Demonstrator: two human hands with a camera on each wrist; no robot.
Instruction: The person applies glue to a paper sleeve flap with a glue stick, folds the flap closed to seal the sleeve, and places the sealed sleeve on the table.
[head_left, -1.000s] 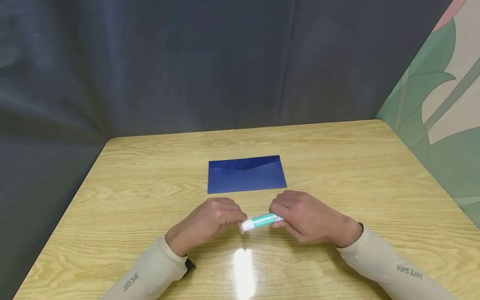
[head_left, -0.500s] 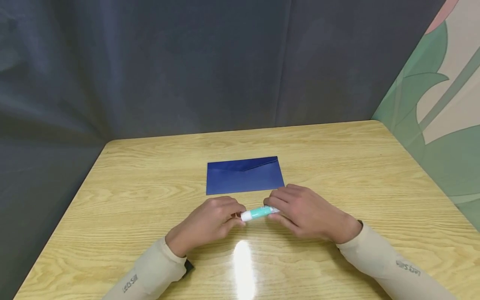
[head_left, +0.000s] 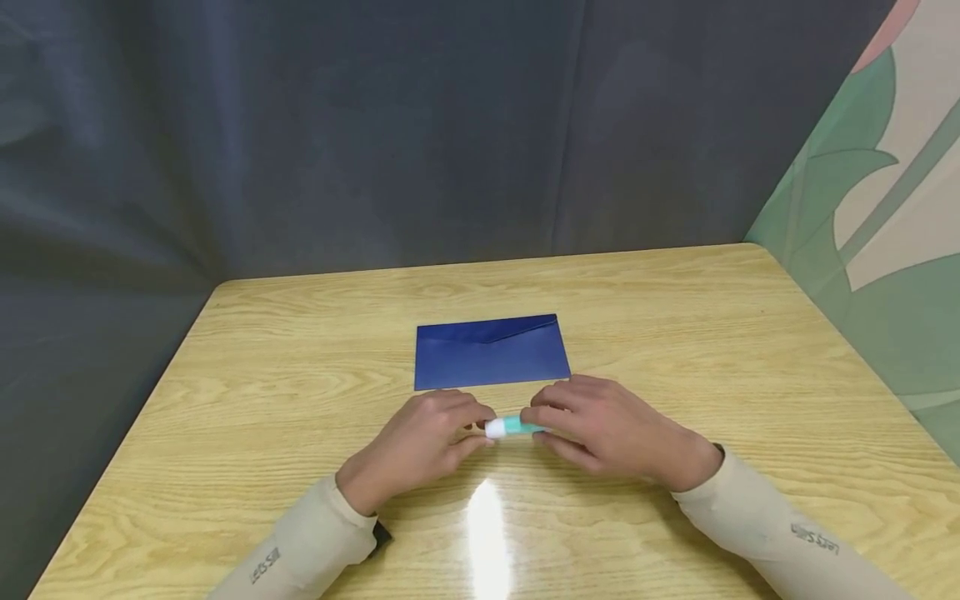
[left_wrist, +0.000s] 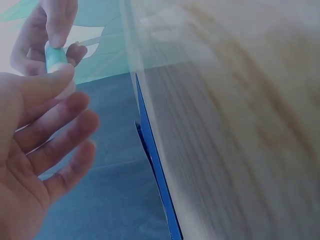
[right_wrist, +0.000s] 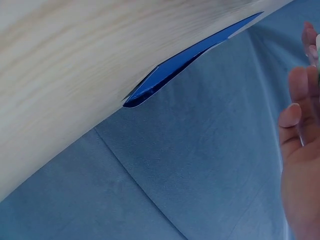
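Note:
Above the table in the head view, both hands hold a small teal tube with a white end, which looks like a glue stick (head_left: 513, 426). My left hand (head_left: 412, 446) pinches the white end between thumb and forefinger; in the left wrist view its other fingers (left_wrist: 70, 132) are loosely bent. At the teal end, my right hand (head_left: 618, 429) grips with thumb and fingertips, hiding that end. A dark blue envelope (head_left: 491, 357) lies just beyond the hands, its pointed flap folded down along the far side. In the right wrist view the tube is mostly cut off by the frame edge.
The wooden table (head_left: 285, 350) spreads out on all sides of the envelope. A dark curtain (head_left: 405, 133) hangs behind and to the left, and a wall with a leaf pattern (head_left: 900, 233) borders the right. Something small and black (head_left: 381, 535) shows under the left sleeve.
Both hands have risen slightly away from me with the tube. My right hand's fingers have moved left along it, covering more of the teal part. The envelope stays put.

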